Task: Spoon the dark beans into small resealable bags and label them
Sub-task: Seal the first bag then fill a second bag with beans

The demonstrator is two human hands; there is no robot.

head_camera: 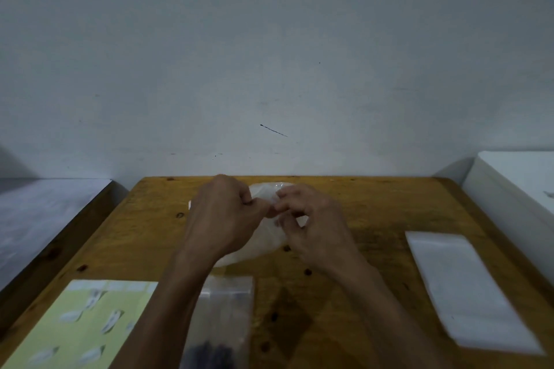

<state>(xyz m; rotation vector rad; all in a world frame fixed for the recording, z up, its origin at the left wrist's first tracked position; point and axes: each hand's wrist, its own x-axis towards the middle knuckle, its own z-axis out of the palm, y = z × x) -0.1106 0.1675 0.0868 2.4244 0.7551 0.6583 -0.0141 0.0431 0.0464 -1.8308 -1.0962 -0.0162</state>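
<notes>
- The left hand (227, 213) and the right hand (311, 228) are up over the far middle of the wooden table (344, 293).
- Both hands meet at a thin, see-through plastic bag (266, 193) that is crumpled between them.
- The left grip is closed, with thumb and finger pinched on the edge of that plastic bag.
- The right grip is pinched on the same plastic bag, right next to the left fingers.
- The fingertips of the two hands are touching or almost touching.
- More of the pale plastic lies on the table under the hands, and it is blurry there.
- A small resealable bag (227, 308) lies flat on the table near the person, between the two arms and partly under the left arm.
- Dark beans (209, 355) sit at the near end of that small bag, at the bottom edge of the view.
- A yellow-green label sheet (75, 329) with white labels on it lies at the near left of the table.
- A flat stack of clear bags (470, 290) lies at the right side of the table, well apart from the hands.
- A grey wall (269, 54) is behind the table.
</notes>
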